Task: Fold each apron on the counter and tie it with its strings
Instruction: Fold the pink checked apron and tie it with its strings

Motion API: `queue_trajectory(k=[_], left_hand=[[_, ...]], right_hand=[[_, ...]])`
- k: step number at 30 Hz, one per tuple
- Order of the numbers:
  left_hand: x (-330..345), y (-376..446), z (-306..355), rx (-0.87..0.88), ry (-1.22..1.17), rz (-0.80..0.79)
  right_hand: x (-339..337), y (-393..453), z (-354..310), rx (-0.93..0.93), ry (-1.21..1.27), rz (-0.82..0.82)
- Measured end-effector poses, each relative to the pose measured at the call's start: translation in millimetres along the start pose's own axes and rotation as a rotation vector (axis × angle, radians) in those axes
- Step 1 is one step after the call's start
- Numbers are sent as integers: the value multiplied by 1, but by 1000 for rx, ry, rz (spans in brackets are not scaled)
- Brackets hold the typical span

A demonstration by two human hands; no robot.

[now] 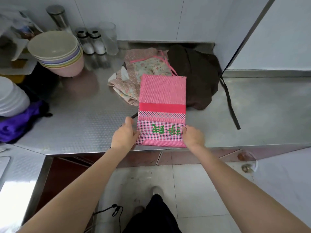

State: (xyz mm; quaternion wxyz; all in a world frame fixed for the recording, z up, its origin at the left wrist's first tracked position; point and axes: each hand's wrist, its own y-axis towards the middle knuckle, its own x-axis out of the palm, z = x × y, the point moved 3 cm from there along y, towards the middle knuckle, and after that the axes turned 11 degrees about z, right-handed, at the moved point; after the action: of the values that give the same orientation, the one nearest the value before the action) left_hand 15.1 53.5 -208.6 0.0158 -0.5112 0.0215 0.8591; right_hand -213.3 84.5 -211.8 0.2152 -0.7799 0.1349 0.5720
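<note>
To the far left of the pink apron a stack of bowls stands on the worktop, well apart from the cloth. Nearer, my left hand is at the apron's left edge, close to the near corner; the fingers curl against the hem, though I cannot tell whether they pinch it or only press. A dark string pokes out just beyond that hand, from under the left side.

The apron itself lies folded into a tall strip, flat on the worktop, its long axis running straight away from me, its near end at the worktop's front lip. Both hands sit at that near end, one on each side, equally close.

Behind the apron's far end, touching it, lie a floral apron to the left and a brown apron to the right, so there is little room beyond. My right hand grips the right edge, fingers curled onto the checked panel. Right of it the worktop is bare, with room to turn the strip.

I judge the next fold goes along the length.
</note>
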Motion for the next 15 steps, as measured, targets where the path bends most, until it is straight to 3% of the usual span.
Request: queue_trajectory(k=[3, 5, 8, 9, 11, 13, 15], left_hand=[[-3, -2, 16, 525, 166, 166], [11, -6, 25, 733, 241, -40], [27, -7, 26, 639, 454, -382], [28, -6, 26, 622, 492, -409], [25, -3, 26, 627, 507, -410], [21, 2, 24, 628, 498, -399], [19, 6, 21, 603, 487, -394]], right_hand=[[6, 0, -2, 32, -12, 26], [6, 0, -2, 57, 5, 36], [-7, 0, -1, 90, 108, 72], [-14, -2, -1, 32, 120, 132], [-23, -7, -6, -257, 63, 200], [-18, -11, -6, -538, -37, 23], [-5, -13, 0, -665, -157, -199]])
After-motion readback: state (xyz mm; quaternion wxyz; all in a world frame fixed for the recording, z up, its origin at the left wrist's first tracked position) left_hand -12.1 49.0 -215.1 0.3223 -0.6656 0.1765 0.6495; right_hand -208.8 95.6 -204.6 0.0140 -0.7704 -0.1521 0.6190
